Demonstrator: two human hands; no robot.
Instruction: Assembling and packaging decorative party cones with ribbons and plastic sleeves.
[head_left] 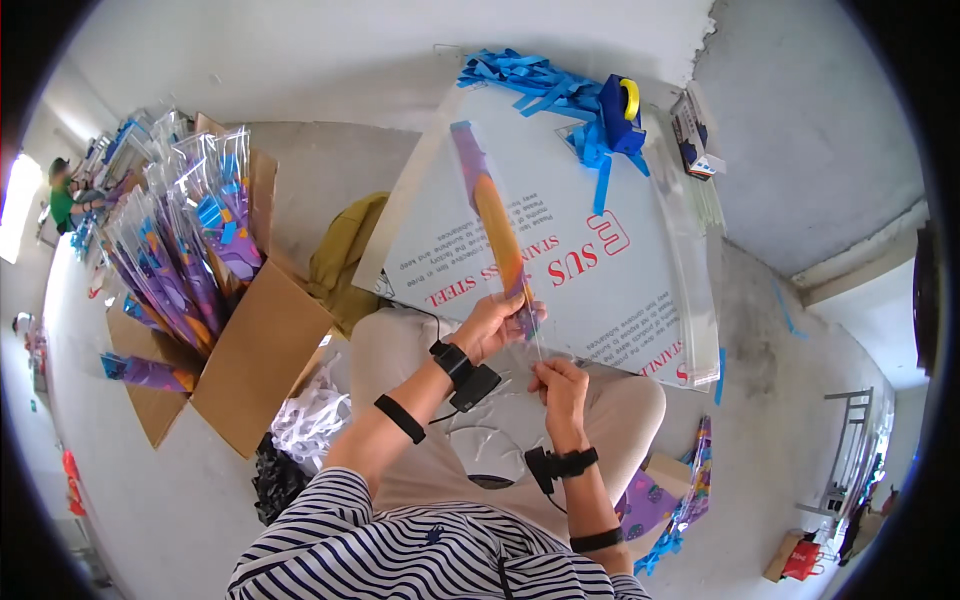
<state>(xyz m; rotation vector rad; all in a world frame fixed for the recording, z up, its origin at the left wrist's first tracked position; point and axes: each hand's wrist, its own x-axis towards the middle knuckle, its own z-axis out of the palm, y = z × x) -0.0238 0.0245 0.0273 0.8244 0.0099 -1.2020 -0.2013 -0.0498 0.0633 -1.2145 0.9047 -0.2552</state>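
Note:
A long, narrow folded or rolled plastic sheet [497,225], purple at the ends and orange in the middle, points away from me over the board. My left hand [488,328] is closed round its near end. Just below and to the right, my right hand [562,390] is closed in a pinch by a thin clear strip [538,348] that runs down from that near end. What exactly sits between its fingertips is too small to make out. Under the sheet lies a white board [420,225] with red and black print, its near edge by my knees.
Blue strips [530,80] and a blue tape dispenser [622,125] with yellow tape lie on the board's far side. A small box [692,135] stands at its right. To the left, an open carton [265,335] holds several purple packages [170,265] in clear sleeves. Olive cloth [345,255] lies between.

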